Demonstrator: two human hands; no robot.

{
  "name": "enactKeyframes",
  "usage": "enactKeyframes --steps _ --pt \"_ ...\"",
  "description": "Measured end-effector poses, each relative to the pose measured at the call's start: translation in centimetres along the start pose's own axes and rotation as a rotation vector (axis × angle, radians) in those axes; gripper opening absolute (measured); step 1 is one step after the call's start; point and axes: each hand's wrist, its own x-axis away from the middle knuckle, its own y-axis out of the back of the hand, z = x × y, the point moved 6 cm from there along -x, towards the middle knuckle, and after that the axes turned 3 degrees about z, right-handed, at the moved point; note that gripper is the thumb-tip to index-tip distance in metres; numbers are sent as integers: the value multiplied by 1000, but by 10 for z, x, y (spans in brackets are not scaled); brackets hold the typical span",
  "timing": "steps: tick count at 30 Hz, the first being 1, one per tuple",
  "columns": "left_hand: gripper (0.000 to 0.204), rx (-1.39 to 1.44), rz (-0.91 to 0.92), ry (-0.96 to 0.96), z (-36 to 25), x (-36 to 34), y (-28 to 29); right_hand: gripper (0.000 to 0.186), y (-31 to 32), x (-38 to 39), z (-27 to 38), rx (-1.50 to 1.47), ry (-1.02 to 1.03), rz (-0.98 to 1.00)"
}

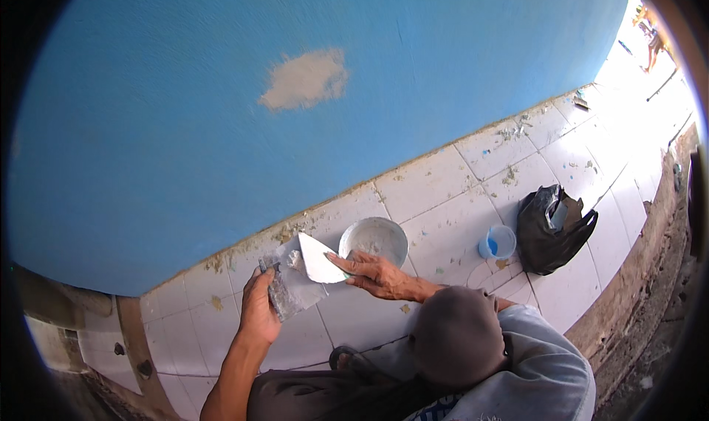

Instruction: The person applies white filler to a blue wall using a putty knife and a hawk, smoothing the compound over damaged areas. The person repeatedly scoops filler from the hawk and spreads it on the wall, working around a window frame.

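My left hand [258, 303] is closed round the edge of a flat, grey-smeared plate [301, 294], fingers partly hidden beneath it. A small lump of whitish putty [295, 260] lies on the plate's upper part. My right hand [378, 275] grips a white, flat scraper [317, 261] with a pointed corner, its edge over the plate beside the putty. Just beyond the right hand, a round metal bowl [403, 238] with pale residue inside stands on the floor. In front rises a blue wall [185, 125] bearing an irregular whitish patch [306, 80].
White floor tiles [436, 181] run along the wall, strewn with paint flakes. To the right are a clear plastic cup [507, 238] with something blue in it and a black plastic bag [543, 247]. A rough, brownish edge [635, 269] borders the tiles.
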Motion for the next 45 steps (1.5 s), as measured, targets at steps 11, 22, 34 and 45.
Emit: enactKeyframes --steps 11,22,34,45 --pt "26 -23 51 -50 1 -2 -3 65 17 -5 11 -64 -139 6" --pt "23 -4 -21 -92 -9 5 -3 63 16 2 -2 14 -137 -67" --pt "23 37 70 -139 -16 9 -22 60 12 14 -16 188 -176 116" --pt "18 23 57 -212 -14 -3 0 44 -9 43 -43 -584 -596 -62"
